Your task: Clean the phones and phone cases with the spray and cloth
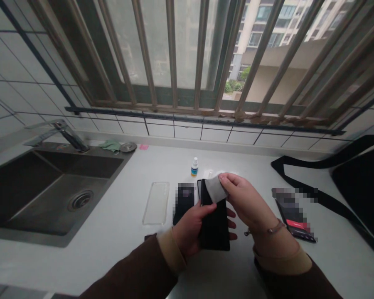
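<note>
My left hand [188, 227] is wrapped round a black phone [216, 232], thumb on the front and fingertips showing past the right edge. The phone is held above the counter with its dark face towards me. In my right hand [247, 198] a small grey cloth [216, 189] is pinched between thumb and fingers, lying against the phone's upper part. A small white bottle with a blue and yellow label [194, 168] stands upright just behind. Left of my hands lie a pixelated dark flat item [183, 201] and a clear phone case [156, 203].
On the left is a steel sink [54, 182] with a faucet [70, 135]; a green cloth [110, 145] and a round metal strainer [128, 147] lie at its rim. To the right are a pixelated dark package [294, 216] and a black strap [318, 193]. Window bars [173, 58] rise behind.
</note>
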A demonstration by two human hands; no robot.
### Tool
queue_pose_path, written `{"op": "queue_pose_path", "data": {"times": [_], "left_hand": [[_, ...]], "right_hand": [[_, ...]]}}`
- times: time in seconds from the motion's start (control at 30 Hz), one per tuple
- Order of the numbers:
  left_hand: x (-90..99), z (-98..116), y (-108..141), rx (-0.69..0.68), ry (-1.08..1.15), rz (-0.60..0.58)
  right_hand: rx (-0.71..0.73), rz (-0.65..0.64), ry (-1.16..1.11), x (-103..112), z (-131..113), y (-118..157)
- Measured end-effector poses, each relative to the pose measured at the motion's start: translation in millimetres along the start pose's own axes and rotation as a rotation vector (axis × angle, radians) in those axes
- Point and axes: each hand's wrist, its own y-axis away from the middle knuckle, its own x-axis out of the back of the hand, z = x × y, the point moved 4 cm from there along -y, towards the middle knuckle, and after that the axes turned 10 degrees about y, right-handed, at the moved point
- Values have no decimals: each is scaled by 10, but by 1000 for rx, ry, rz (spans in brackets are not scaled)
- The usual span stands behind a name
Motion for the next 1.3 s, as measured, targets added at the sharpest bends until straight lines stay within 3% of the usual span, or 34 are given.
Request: {"op": "queue_pose_path", "data": {"times": [0.07, 0.13, 0.2, 0.27, 0.37, 0.5, 0.67, 0.77, 0.87, 1.03, 1.2, 1.3], "left_hand": [[97, 13, 20, 39, 64, 51], [148, 9, 36, 88, 70, 55], [154, 4, 35, 96, 65, 28], [137, 2, 20, 55, 78, 26], [113, 18, -2, -66, 125, 150], [72, 145, 12, -245, 189, 281], [149, 326, 57, -124, 281, 317], [217, 441, 91, -188, 262, 367], [189, 419, 77, -184, 263, 369], [124, 212, 31, -153, 172, 298], [240, 18, 65, 84, -116, 418], [180, 73, 41, -17, -41, 343]], "right_hand": [[150, 260, 94, 101, -33, -30], [308, 586, 346, 262, -85, 21], [499, 724, 623, 295, -140, 101], [734, 583, 822, 149, -153, 159], [986, 230, 962, -193, -89, 247], [1083, 53, 954, -457, -55, 392], [1175, -118, 842, -582, -80, 605], [1196, -199, 801, -633, -65, 638], [1152, -171, 784, -624, -33, 571], [997, 3, 835, -479, 47, 386], [820, 145, 821, -350, 77, 284], [847, 118, 771, -382, 40, 312]]}}
